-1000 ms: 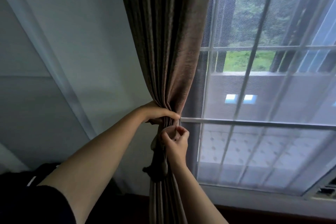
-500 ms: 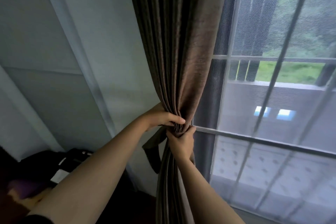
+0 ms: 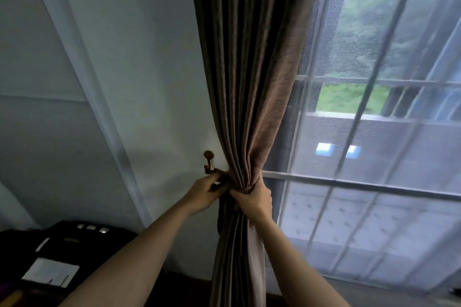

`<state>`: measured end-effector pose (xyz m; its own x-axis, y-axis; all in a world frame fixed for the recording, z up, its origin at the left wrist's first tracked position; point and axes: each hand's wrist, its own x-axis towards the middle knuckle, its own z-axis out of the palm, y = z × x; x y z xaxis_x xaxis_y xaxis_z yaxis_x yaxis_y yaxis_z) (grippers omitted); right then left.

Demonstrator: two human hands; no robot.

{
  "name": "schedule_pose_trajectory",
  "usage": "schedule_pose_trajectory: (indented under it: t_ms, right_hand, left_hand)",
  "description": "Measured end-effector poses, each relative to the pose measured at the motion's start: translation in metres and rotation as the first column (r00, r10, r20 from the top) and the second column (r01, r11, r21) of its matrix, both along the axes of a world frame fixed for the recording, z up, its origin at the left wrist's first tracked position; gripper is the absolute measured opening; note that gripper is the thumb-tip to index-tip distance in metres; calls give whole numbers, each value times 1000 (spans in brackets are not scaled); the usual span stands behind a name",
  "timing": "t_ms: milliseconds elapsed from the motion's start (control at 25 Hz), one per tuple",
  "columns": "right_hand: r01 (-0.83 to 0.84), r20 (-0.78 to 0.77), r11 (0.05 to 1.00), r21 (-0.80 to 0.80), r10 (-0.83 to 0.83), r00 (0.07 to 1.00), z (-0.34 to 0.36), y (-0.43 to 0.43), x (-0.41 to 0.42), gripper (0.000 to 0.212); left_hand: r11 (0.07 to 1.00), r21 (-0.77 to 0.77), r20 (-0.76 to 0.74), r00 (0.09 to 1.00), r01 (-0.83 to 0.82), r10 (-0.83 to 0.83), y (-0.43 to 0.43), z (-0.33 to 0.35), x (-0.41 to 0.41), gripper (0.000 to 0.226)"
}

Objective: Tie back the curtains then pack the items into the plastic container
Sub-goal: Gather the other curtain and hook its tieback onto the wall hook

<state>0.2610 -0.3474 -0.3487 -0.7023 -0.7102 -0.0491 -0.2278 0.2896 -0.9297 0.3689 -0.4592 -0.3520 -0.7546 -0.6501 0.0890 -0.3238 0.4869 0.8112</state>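
Here a pale wall (image 3: pixel 124 57) fills the left and a sheer-veiled window (image 3: pixel 374 132) the right. Between them hangs the brown curtain (image 3: pixel 249 82), bunched at mid-height. A black object (image 3: pixel 62 244) sits low left. The right hand (image 3: pixel 253 198) clasps the bunch, and the left hand (image 3: pixel 203 194) pinches a dark tieback (image 3: pixel 222 181) beside the wall hook (image 3: pixel 209 156).

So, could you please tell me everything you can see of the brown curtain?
The brown curtain is a heavy-looking fabric with a slight sheen, hanging in deep vertical pleats between the pale wall and the sheer-covered window. It is gathered to a narrow waist, where the right hand grips the bunch. Beside it the left hand holds a dark tie-back near the wall hook. Below the grip it falls loose out of frame.
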Motion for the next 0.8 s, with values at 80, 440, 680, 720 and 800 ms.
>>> schedule_pose_trajectory:
  t_ms: [80, 440, 680, 720, 800]
  right_hand:
    - [-57, -1, 997, -45, 57, 998, 0, 3, -1, 63]
    - [84, -115, 969, -231, -113, 987, 45, -18, -1, 74]
    - [188, -208, 958, -217, -234, 950, 45, -11, -3, 69]
    - [188, -221, 959, -210, -234, 947, 47, -10, -2, 69]
    - [180, -255, 963, -202, -230, 939, 44, -7, -5, 68]
  left_hand:
    - [996, -93, -3, 1000, 1, -1, -9, -3, -2, 26]
    - [965, -260, 15, 1000, 11, -7, -11, -7, -2, 26]
    - [978, -111, 61, 984, 176, -170, -31, 36, 16, 36]
    - [967, -76, 93, 967, 243, -236, -34, 44, 20, 38]
    - [948, -32, 175, 936, 316, -306, -39, 52, 27, 28]
